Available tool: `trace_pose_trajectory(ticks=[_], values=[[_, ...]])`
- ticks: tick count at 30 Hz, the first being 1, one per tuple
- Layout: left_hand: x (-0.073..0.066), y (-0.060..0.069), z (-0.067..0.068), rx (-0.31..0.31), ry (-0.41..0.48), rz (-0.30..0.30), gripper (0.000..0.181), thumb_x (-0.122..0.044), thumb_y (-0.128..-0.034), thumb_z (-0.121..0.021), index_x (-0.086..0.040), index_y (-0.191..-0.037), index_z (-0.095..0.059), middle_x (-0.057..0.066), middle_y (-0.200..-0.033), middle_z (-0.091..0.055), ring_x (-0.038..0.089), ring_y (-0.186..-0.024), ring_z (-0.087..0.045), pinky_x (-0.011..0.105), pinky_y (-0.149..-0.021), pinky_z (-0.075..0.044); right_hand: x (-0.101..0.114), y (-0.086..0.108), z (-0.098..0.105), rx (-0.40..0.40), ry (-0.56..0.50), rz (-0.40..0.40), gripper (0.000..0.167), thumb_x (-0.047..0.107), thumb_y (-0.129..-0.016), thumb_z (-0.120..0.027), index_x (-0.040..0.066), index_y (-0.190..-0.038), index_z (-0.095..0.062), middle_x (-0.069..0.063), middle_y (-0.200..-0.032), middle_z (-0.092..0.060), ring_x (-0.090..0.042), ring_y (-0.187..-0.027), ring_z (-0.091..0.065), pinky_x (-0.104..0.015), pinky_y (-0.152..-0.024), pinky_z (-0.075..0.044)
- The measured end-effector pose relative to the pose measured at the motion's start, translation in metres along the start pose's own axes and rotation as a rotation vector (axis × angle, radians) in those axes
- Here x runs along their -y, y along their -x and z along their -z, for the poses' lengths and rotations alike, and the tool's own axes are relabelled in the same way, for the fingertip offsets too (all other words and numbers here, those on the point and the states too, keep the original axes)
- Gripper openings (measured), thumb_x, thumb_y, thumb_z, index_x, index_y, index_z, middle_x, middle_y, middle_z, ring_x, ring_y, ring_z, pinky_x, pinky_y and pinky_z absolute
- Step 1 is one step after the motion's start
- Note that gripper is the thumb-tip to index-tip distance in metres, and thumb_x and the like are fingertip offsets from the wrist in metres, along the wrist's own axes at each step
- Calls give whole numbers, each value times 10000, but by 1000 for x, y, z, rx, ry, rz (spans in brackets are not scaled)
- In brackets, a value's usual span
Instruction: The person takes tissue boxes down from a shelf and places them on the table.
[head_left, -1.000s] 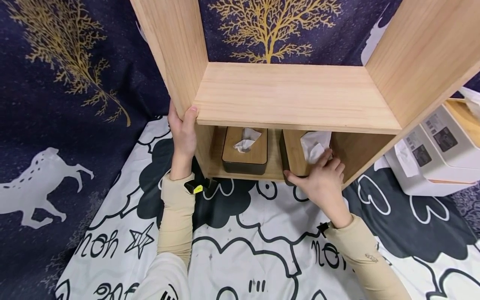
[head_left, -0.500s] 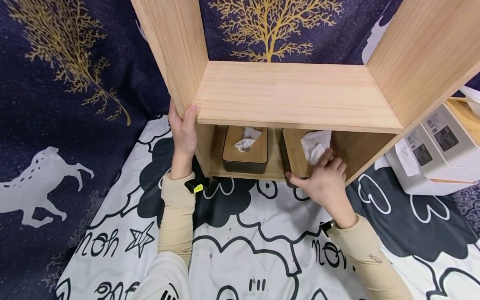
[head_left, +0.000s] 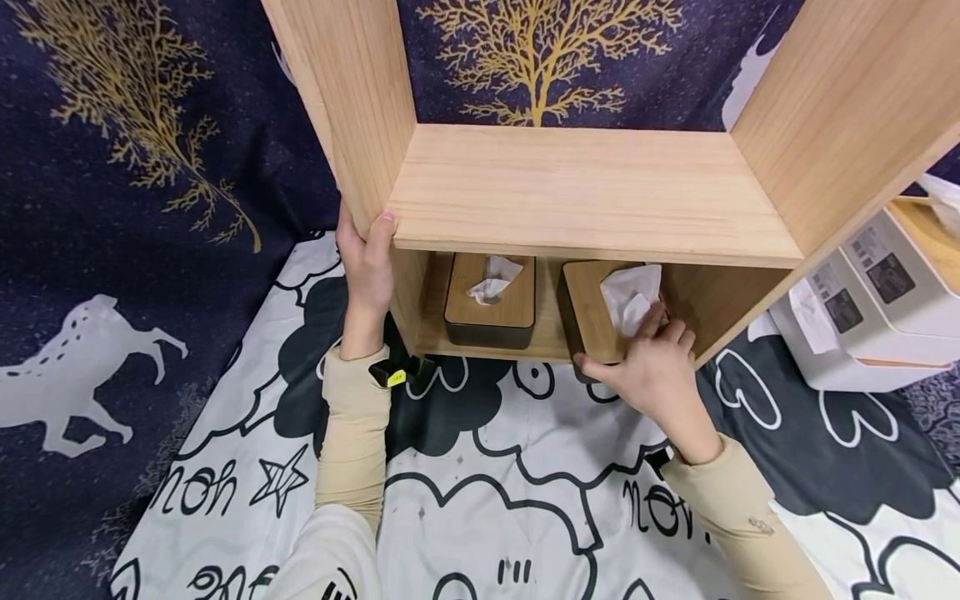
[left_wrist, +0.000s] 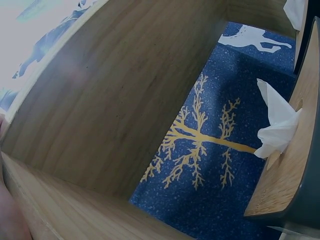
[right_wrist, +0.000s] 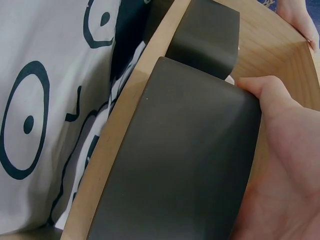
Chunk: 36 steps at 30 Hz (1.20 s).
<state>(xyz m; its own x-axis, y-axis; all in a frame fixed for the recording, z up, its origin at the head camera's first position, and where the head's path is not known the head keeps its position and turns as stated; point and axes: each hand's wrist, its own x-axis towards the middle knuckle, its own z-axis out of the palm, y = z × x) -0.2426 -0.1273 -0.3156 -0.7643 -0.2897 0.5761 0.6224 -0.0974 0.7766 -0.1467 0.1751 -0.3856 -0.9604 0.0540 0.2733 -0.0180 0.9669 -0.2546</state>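
My left hand (head_left: 369,271) grips the left side panel of a pale wooden shelf unit (head_left: 592,192), its thumb at the front edge where the middle board meets the panel. My right hand (head_left: 651,367) holds a black tissue box (right_wrist: 185,150) with a bamboo lid (head_left: 588,304) by its near end, thumb at the left corner and fingers at the right. White tissue (head_left: 630,292) sticks out of that lid. This box sits slightly askew in the lower compartment, its near end past the board's front edge. A second such tissue box (head_left: 491,312) stands to its left.
White boxes with wooden tops (head_left: 881,292) are stacked outside the shelf at the right. A patterned black-and-white cloth (head_left: 480,500) lies under everything. Dark blue fabric (head_left: 150,250) with gold trees hangs behind and at the left.
The right tissue box has turned slightly and its near end has come a little towards me, with my right hand shifting slightly right and nearer. My left hand stays in place.
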Motion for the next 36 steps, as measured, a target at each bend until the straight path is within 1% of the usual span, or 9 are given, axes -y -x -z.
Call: trace_pose_trajectory(ticks=[4, 8, 12, 18, 24, 29, 36], values=[[1, 0, 1, -7, -4, 0, 586, -63, -793, -505, 60, -1362, -447, 116, -1177, -529, 159, -1100, -493, 278, -1020, -361, -1, 1, 1, -14, -14, 14, 1262, 630, -598, -737, -288, -1330, -275, -516, -1035, -420, -627, -881, -453, -656, -700, -401], [2, 0, 1, -15, -9, 4, 574, -75, -788, -503, 62, -1345, -462, 98, -1140, -535, 159, -1071, -500, 279, -1001, -370, -1, 1, 1, -2, -33, 1, 1299, 620, -586, -761, -303, -1336, -238, -532, -1073, -410, -648, -904, -445, -675, -732, -391], [1, 1, 1, -17, 4, 4, 572, -65, -786, -502, 67, -1342, -461, 95, -1143, -541, 156, -1070, -505, 281, -1002, -373, -1, 1, 3, 17, -38, -18, 1336, 614, -580, -779, -329, -1327, -198, -551, -1091, -405, -667, -916, -456, -684, -758, -395], [1, 0, 0, -22, 16, -4, 577, -65, -778, -506, 71, -1338, -463, 89, -1137, -543, 161, -1065, -505, 283, -1002, -374, 0, 0, 9, 103, -41, -71, 1357, 635, -609, -765, -325, -1344, -149, -565, -1138, -372, -686, -973, -444, -694, -784, -397], [1, 0, 1, -24, 7, 5, 584, -68, -779, -504, 67, -1345, -459, 94, -1139, -538, 164, -1069, -504, 281, -1000, -375, 0, -2, 12, 180, -48, -91, 1345, 646, -642, -735, -314, -1358, -123, -571, -1217, -322, -689, -1017, -408, -683, -811, -385], [1, 1, 2, -25, 8, 9, 590, -66, -777, -501, 68, -1350, -454, 93, -1136, -534, 164, -1066, -503, 280, -997, -375, 0, -2, 16, 222, -31, -85, 1345, 662, -650, -717, -312, -1361, -121, -554, -1301, -295, -702, -1062, -390, -681, -845, -385], [0, 1, 0, -15, 9, 6, 603, -71, -784, -505, 67, -1367, -441, 121, -1174, -530, 169, -1091, -496, 279, -1013, -365, -3, -2, 20, 264, -38, -48, 1330, 640, -666, -716, -337, -1337, -111, -550, -1350, -232, -713, -1112, -345, -696, -870, -360]])
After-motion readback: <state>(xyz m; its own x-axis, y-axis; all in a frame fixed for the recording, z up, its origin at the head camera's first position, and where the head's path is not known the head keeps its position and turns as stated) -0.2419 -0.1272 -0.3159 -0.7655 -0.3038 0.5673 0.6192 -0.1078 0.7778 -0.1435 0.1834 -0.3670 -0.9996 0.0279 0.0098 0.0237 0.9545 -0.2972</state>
